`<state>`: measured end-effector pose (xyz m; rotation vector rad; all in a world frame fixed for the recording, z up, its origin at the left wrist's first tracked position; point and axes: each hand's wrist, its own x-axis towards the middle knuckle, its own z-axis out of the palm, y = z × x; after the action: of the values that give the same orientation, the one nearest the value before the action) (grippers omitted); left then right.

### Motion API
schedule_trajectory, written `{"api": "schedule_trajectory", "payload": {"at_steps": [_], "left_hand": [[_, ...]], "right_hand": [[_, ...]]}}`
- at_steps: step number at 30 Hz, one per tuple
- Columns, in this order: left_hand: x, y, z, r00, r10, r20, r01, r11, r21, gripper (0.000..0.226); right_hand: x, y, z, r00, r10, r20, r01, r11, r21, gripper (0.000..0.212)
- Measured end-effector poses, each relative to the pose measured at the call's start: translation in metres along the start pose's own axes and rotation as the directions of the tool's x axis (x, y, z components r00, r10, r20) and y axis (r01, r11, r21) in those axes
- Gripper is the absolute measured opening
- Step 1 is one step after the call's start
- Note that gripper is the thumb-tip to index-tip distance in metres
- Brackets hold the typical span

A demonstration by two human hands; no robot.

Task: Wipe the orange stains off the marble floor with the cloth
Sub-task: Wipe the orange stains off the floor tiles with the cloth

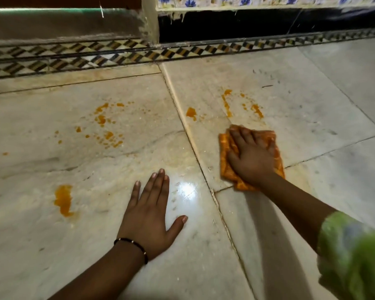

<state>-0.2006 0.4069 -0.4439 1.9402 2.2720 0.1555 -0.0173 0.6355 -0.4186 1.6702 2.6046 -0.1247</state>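
Observation:
My right hand (250, 156) presses flat on an orange cloth (225, 165) against the marble floor (312, 118). Just beyond the cloth lie orange streaks (226, 105) and a small orange blob (191, 112) by the slab joint. On the left slab a scatter of orange spots (105, 124) spreads out, and a larger orange smear (63, 199) lies nearer me. My left hand (151, 215) rests palm down on the floor, fingers spread, holding nothing, right of that smear.
A patterned black-and-tan tile border (117, 54) runs along the far edge of the floor. Behind it stand a step or ledge (63, 24), a pale post (149, 20) and a dark wall base (247, 24). A light glare (187, 189) shines on the wet marble.

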Motion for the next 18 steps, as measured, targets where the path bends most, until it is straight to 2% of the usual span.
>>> {"api": "schedule_trajectory", "payload": {"at_steps": [2,4,7,9,11,13,15,16,18], "left_hand": [[0.001,0.000,0.000,1.000,-0.001,0.006,0.001,1.000,-0.003,0.087],[0.002,0.000,0.000,1.000,-0.004,0.009,0.004,1.000,0.001,0.087],[0.001,-0.001,0.000,1.000,0.005,0.000,-0.005,1.000,-0.022,0.087],[0.000,-0.001,0.002,1.000,0.007,-0.013,-0.007,1.000,-0.028,0.087],[0.000,-0.001,0.002,1.000,0.003,-0.018,-0.003,1.000,-0.029,0.087],[0.001,0.000,0.000,1.000,-0.004,-0.011,0.003,0.999,-0.033,0.087],[0.001,0.000,-0.002,1.000,-0.003,0.003,0.003,1.000,-0.029,0.088],[0.001,-0.001,-0.003,1.000,-0.003,0.012,0.004,1.000,-0.028,0.088],[0.001,-0.001,-0.004,1.000,-0.010,0.028,0.011,0.999,-0.030,0.088]], "right_hand": [[-0.006,-0.040,0.001,0.982,-0.187,0.037,0.188,0.982,-0.019,0.070],[-0.032,-0.060,0.004,0.921,-0.389,0.026,0.389,0.921,-0.013,0.069],[-0.071,-0.024,0.007,0.816,-0.577,0.029,0.575,0.816,0.053,0.065],[-0.078,0.022,0.006,0.830,-0.557,0.036,0.552,0.828,0.097,0.065],[-0.060,0.049,0.001,0.928,-0.372,0.019,0.369,0.925,0.096,0.067],[-0.025,0.036,0.000,0.993,-0.119,-0.022,0.120,0.991,0.056,0.070],[0.005,-0.007,-0.001,0.999,0.034,-0.009,-0.034,0.999,0.040,0.068],[0.011,-0.034,-0.003,1.000,0.012,0.019,-0.012,1.000,0.024,0.066],[0.004,-0.079,-0.001,0.979,-0.197,0.057,0.198,0.980,0.001,0.066]]}}
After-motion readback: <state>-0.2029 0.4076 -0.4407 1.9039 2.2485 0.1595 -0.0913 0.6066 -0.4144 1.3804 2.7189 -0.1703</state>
